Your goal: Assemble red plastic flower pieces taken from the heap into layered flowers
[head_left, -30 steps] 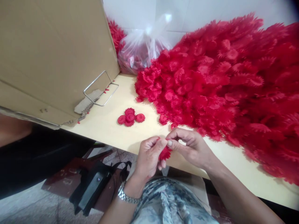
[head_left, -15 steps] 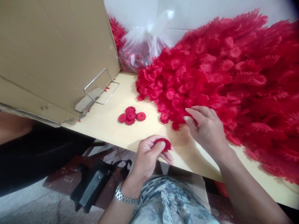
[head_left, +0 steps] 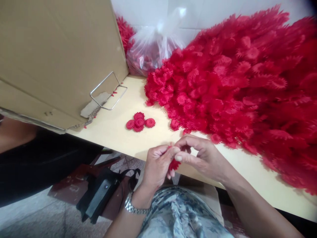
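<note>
The left hand [head_left: 158, 165] and the right hand [head_left: 201, 157] meet fingertip to fingertip just off the near edge of the counter [head_left: 116, 132], above the person's lap. Both are pinched on a small red petal piece [head_left: 174, 164], a frilled plastic flower layer; only its lower part shows below the thumbs, and the rest is hidden by the fingers [head_left: 184, 158]. Whether the hands hold one layer or several pressed together cannot be told. A metal wristwatch [head_left: 135, 207] sits on the left wrist.

Just beyond the right hand, and stretching far to its right, lies a great heap of red petal pieces [head_left: 235, 82] that covers most of the counter. Ahead of the left hand, and a little to its left, a small cluster of petal pieces [head_left: 140, 122] lies flat on the counter, apart from the heap. Farther to the left a large cardboard box [head_left: 56, 56] leans over the counter's edge, with a bent wire frame [head_left: 107, 92] against its lower corner. Behind the heap's near end stands a knotted clear plastic bag [head_left: 153, 49] with more red pieces inside. Below and to the left of the left hand, a black pouch [head_left: 97, 198] lies on the floor.
</note>
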Motion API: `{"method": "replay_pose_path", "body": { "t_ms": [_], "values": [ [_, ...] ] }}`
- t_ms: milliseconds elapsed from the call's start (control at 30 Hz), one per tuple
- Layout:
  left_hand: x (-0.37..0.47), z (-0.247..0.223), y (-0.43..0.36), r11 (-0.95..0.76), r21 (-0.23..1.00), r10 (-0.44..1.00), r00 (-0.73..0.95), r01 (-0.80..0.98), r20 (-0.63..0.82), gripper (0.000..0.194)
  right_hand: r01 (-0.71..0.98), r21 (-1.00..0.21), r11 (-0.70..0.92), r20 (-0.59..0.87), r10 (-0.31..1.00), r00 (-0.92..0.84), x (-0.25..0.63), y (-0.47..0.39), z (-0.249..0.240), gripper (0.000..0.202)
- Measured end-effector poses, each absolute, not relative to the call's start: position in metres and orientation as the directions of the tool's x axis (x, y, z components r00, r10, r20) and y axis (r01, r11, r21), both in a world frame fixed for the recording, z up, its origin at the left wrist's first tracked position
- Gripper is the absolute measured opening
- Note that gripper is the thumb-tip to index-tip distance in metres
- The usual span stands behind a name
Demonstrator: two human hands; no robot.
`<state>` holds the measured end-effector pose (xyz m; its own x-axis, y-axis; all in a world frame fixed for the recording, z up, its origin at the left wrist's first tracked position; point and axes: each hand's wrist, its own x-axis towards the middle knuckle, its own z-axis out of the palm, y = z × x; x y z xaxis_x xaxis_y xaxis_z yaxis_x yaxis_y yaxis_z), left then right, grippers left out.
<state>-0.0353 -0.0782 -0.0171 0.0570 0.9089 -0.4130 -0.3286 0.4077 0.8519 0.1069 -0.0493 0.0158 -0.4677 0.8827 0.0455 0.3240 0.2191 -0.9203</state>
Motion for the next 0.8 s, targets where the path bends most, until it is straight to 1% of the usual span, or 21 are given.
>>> {"method": "replay_pose_path", "body": {
  "t_ms": [67,133,200,233,267,300,333,400,433,467,500,533,567,633,667,733,800],
  "values": [
    [-0.036,-0.018,-0.079,0.421,0.840,0.903,0.071,-0.342,-0.423,0.046,0.317,-0.925,0.209,0.023,0.865,-0.501,0.105,-0.051,0.015,0.017],
    [-0.037,-0.019,-0.081,0.432,0.830,0.898,0.084,-0.354,-0.432,0.047,0.332,-0.917,0.221,0.043,0.882,-0.469,0.107,-0.050,0.013,0.018],
    [-0.038,-0.019,-0.081,0.436,0.824,0.896,0.092,-0.362,-0.434,0.046,0.373,-0.896,0.242,0.099,0.927,-0.363,0.111,-0.045,0.010,0.020],
    [-0.039,-0.018,-0.081,0.436,0.818,0.896,0.095,-0.375,-0.435,0.046,0.419,-0.869,0.265,0.149,0.946,-0.289,0.115,-0.040,0.008,0.020],
    [-0.039,-0.017,-0.080,0.434,0.809,0.896,0.096,-0.396,-0.434,0.046,0.488,-0.821,0.298,0.218,0.952,-0.216,0.118,-0.035,0.006,0.019],
    [-0.039,-0.015,-0.079,0.430,0.799,0.897,0.097,-0.421,-0.431,0.045,0.577,-0.744,0.336,0.300,0.940,-0.162,0.123,-0.028,0.005,0.018],
    [-0.040,-0.013,-0.078,0.423,0.786,0.899,0.101,-0.451,-0.426,0.044,0.675,-0.638,0.370,0.383,0.913,-0.139,0.127,-0.022,0.003,0.017],
    [-0.040,-0.010,-0.076,0.411,0.757,0.905,0.125,-0.508,-0.407,0.042,0.817,-0.400,0.415,0.493,0.849,-0.190,0.136,-0.010,0.001,0.021],
    [-0.040,-0.008,-0.075,0.407,0.745,0.907,0.139,-0.529,-0.397,0.040,0.844,-0.319,0.431,0.514,0.827,-0.228,0.139,-0.006,0.000,0.023],
    [-0.040,-0.008,-0.074,0.407,0.735,0.908,0.152,-0.542,-0.391,0.037,0.851,-0.278,0.445,0.520,0.815,-0.256,0.141,-0.005,-0.001,0.024],
    [-0.041,-0.008,-0.073,0.410,0.730,0.907,0.156,-0.547,-0.392,0.034,0.844,-0.275,0.461,0.522,0.809,-0.272,0.142,-0.005,0.000,0.024],
    [-0.041,-0.008,-0.073,0.414,0.732,0.904,0.151,-0.541,-0.400,0.031,0.826,-0.305,0.475,0.519,0.810,-0.274,0.142,-0.008,0.001,0.023],
    [-0.041,-0.009,-0.072,0.417,0.739,0.901,0.136,-0.529,-0.411,0.029,0.799,-0.360,0.482,0.509,0.819,-0.265,0.141,-0.012,0.003,0.022],
    [-0.040,-0.011,-0.072,0.417,0.763,0.899,0.096,-0.494,-0.428,0.029,0.713,-0.524,0.466,0.436,0.866,-0.246,0.134,-0.025,0.007,0.020],
    [-0.039,-0.012,-0.072,0.414,0.776,0.899,0.079,-0.476,-0.431,0.030,0.648,-0.622,0.439,0.365,0.895,-0.256,0.129,-0.032,0.010,0.019],
    [-0.037,-0.013,-0.072,0.402,0.801,0.904,0.051,-0.445,-0.425,0.031,0.473,-0.818,0.327,0.178,0.926,-0.332,0.117,-0.044,0.014,0.016],
    [-0.034,-0.014,-0.072,0.388,0.824,0.910,0.032,-0.412,-0.413,0.034,0.276,-0.951,0.137,0.013,0.913,-0.408,0.105,-0.053,0.014,0.013]
  ]
}}
